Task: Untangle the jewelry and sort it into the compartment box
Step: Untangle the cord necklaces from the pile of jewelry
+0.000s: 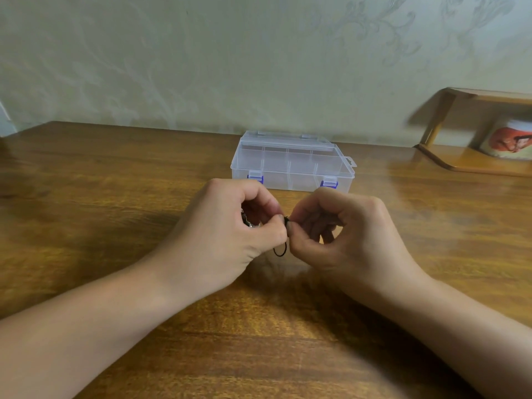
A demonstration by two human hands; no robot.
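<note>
my left hand (pixel 230 226): fingers curled, thumb and forefinger pinching the black cord at the knot-like spot where both hands meet; some small silvery bits (pixel 250 223) tucked under my curled fingers, too blurred to say what they are
my right hand (pixel 342 234): fingers curled too, thumb and fingertip pinching the same cord right beside my left pinch; fingertips of both hands touching or almost
black cord (pixel 279 251): thin dark loop hanging down between my two hands, just above the table, rest of it hidden in my grip; cannot tell if it is knotted with the silvery bits
compartment box (pixel 292 164): clear plastic, blue latches at front, sits on the table just behind my hands, apart from them; lid looks down, dividers show through; compartments look bare but cannot tell for sure
table (pixel 115 197): brown wood, glossy, both forearms over it
shelf (pixel 472 131): small wooden one at far right against the wall, a cup-like thing with red print (pixel 512 142) under it, blurred
wall (pixel 201 59): pale with faint leafy pattern
</note>
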